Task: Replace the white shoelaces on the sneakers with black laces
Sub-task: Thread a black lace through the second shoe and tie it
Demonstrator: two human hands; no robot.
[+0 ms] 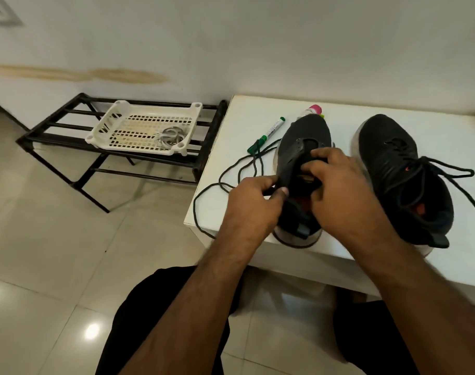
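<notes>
Both hands — left, right — grip the unlaced sneaker; a black lace trails left of them on the desk.

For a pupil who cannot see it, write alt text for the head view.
Both hands, left and right, work on an unlaced dark sneaker on a white table, a loose black lace beside it. A second sneaker is laced black; white laces lie in a basket.

Matt knit sneaker, glossy floor tiles
</notes>
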